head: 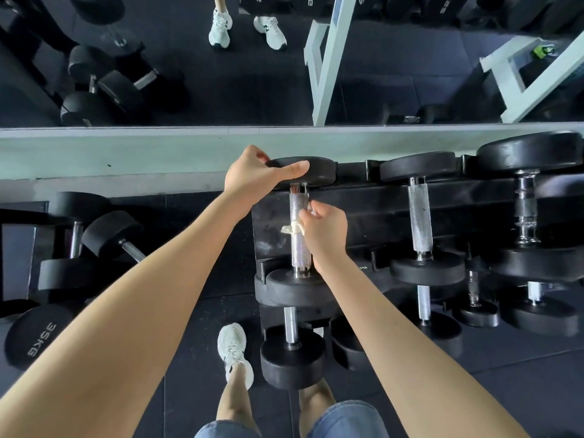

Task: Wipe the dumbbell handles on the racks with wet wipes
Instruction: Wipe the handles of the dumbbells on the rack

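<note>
A black dumbbell with a knurled silver handle [299,248] lies on the top shelf of the black rack [363,213], at its left end. My left hand [256,173] grips the far head [311,170] of this dumbbell. My right hand [322,230] holds a crumpled white wet wipe [291,228] wrapped around the middle of the handle. Two more dumbbells lie to the right on the same shelf, one with a knurled handle [419,216], one with a chrome ringed handle [525,207].
Lower shelves hold more dumbbells [292,352]. Loose heavy dumbbells, one marked 35KG [38,336], lie on the floor at left. A mirror [221,74] runs along the wall behind the rack. My foot in a white shoe [234,352] stands beside the rack.
</note>
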